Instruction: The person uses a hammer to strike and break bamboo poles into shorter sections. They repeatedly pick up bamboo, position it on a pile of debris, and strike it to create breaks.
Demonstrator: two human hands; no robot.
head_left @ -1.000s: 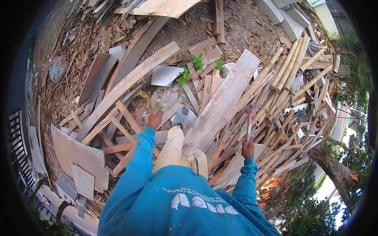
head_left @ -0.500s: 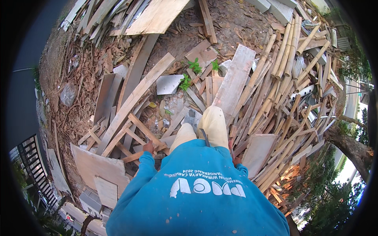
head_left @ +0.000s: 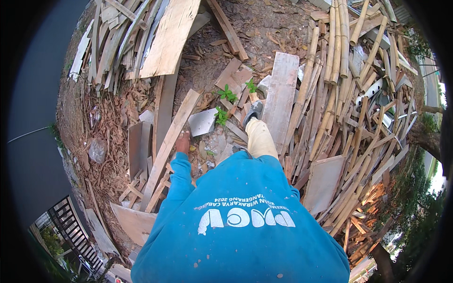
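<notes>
My left hand (head_left: 183, 142) reaches out in front of me, beside the right edge of a long wooden plank (head_left: 171, 137) that lies slanting over the debris. Its fingers are too small and dark to make out, so a grip on the plank cannot be confirmed. A white broken slab (head_left: 203, 122) lies just to the right of this hand. Behind my torso my right hand is hidden; only a bit of the blue right sleeve (head_left: 294, 192) shows. Under my left forearm, pieces of a wooden frame (head_left: 159, 191) are partly covered.
Bamboo poles (head_left: 336, 47) and many thin strips of wood are heaped on the right. A wide pale board (head_left: 281, 94) lies ahead of my grey shoe (head_left: 254, 112). More boards (head_left: 172, 35) are stacked at the far left. Small green plants (head_left: 228, 93) grow between scraps.
My left hand has moved forward from the wooden frame to the long plank's edge. My right hand has gone out of sight. My body leans forward, and my right shoe now shows.
</notes>
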